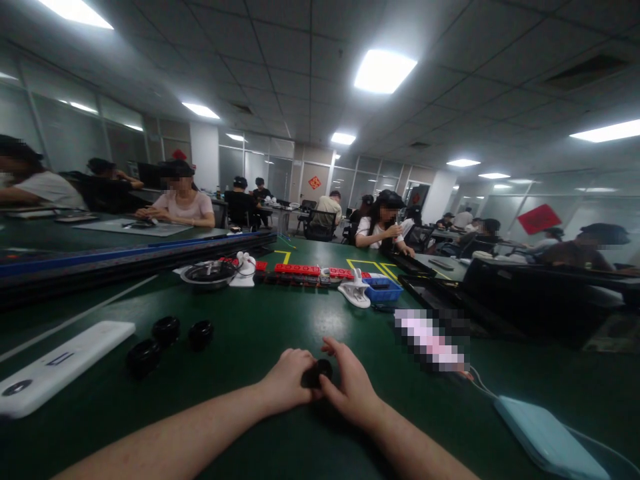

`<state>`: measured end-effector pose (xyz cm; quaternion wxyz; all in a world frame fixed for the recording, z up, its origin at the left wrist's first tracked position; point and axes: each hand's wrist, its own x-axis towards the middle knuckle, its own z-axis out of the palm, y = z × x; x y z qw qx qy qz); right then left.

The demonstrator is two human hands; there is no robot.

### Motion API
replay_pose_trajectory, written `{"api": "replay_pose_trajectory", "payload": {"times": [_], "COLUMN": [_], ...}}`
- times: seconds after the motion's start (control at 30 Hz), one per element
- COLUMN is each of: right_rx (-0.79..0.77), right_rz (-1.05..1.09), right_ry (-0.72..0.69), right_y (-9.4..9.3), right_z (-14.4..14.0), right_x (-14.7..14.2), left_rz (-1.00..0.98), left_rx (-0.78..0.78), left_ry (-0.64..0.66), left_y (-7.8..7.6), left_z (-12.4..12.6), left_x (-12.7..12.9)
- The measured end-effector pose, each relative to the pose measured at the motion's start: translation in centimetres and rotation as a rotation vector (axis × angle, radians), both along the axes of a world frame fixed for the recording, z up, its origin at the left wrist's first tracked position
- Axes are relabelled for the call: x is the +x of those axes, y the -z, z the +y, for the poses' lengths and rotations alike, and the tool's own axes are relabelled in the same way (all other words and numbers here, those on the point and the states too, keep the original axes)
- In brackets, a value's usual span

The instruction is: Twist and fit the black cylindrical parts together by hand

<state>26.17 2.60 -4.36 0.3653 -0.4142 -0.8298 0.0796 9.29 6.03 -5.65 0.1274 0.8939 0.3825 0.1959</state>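
Observation:
Both of my hands meet low in the middle of the view over a dark green table (260,333). My left hand (287,381) and my right hand (350,387) are closed together around a small black round part (317,372) that shows between the fingers. To the left lie three more black round parts (167,337), apart from my hands. Left of them rests a long white flat device (55,370).
Further back stand a black bowl-like dish (209,273), a white clip holder (354,290), a blue tray (383,290) and a row of red blocks (300,269). A light blue power bank (547,437) with a cable lies right. Several people sit at neighbouring tables.

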Motion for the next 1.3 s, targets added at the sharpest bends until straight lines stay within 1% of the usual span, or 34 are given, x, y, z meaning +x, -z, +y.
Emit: {"api": "replay_pose_trajectory", "payload": {"times": [0.13,0.23,0.3,0.37,0.43,0.57,0.63,0.83,0.97,1.1,1.17,1.3], "right_rx": [-0.086,-0.155,-0.173,-0.169,-0.153,-0.136,-0.141,-0.126,-0.109,-0.142,-0.151,-0.144], "right_rz": [0.002,-0.033,-0.038,-0.033,-0.024,0.001,0.01,0.0,-0.006,-0.023,-0.026,-0.016], "right_ry": [0.054,0.018,-0.019,-0.054,-0.06,0.027,0.047,-0.04,0.027,0.068,0.047,-0.048], "right_y": [-0.08,-0.07,-0.22,-0.45,-0.57,-0.24,-0.03,-0.46,-0.43,0.03,0.03,-0.41], "right_z": [0.25,0.25,0.1,-0.05,-0.06,0.31,0.41,-0.17,0.04,0.47,0.41,-0.02], "right_x": [0.07,0.03,-0.01,-0.04,-0.04,-0.06,-0.09,-0.11,-0.15,-0.26,-0.26,-0.1], "left_rz": [0.005,-0.008,-0.016,-0.021,-0.016,-0.007,-0.017,-0.041,-0.02,-0.026,-0.038,-0.042], "left_rx": [-0.009,-0.03,-0.05,-0.07,-0.089,-0.094,-0.106,-0.15,-0.136,-0.138,-0.154,-0.189], "left_ry": [0.008,0.012,0.015,0.015,0.009,0.018,0.029,0.032,0.043,0.037,0.033,0.032], "left_y": [0.18,0.2,0.22,0.24,0.2,-0.09,-0.25,-0.21,-0.22,-0.43,-0.49,-0.39], "left_z": [0.26,0.38,0.44,0.48,0.48,0.35,0.32,0.52,0.53,0.38,0.36,0.49], "left_x": [0.0,0.04,0.07,0.09,0.1,0.07,0.07,0.12,0.1,0.14,0.16,0.11]}}
